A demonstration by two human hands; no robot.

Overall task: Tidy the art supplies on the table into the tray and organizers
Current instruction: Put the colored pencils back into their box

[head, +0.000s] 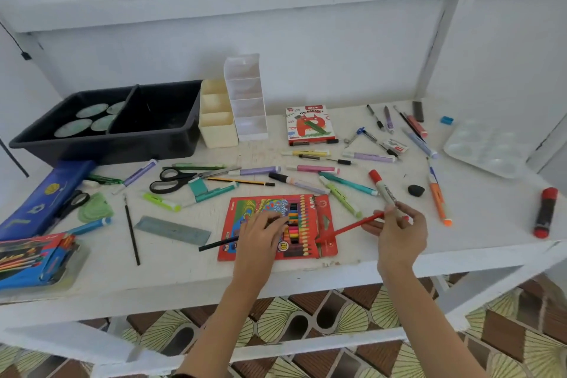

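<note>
On the white table (pixel 184 276), a blue pencil case (pixel 46 196) lies far left. Behind it stands a black two-part tray (pixel 101 149), with a cream organizer (pixel 218 132) and a taller white organizer (pixel 248 101) just beside it. Black scissors (pixel 181 179), pens and markers lie scattered across the middle. Near the front edge, the left hand (pixel 260 233) rests on a red box of coloured pencils (pixel 325 218); a black pencil (pixel 214 245) runs under it, and I cannot tell whether the grip holds anything. The right hand (pixel 399 230) pinches a red pencil (pixel 352 225), its tip pointing at the box. A red-capped marker (pixel 382 189) reaches into those fingers. A white paint palette (pixel 487 147) sits far right.
</note>
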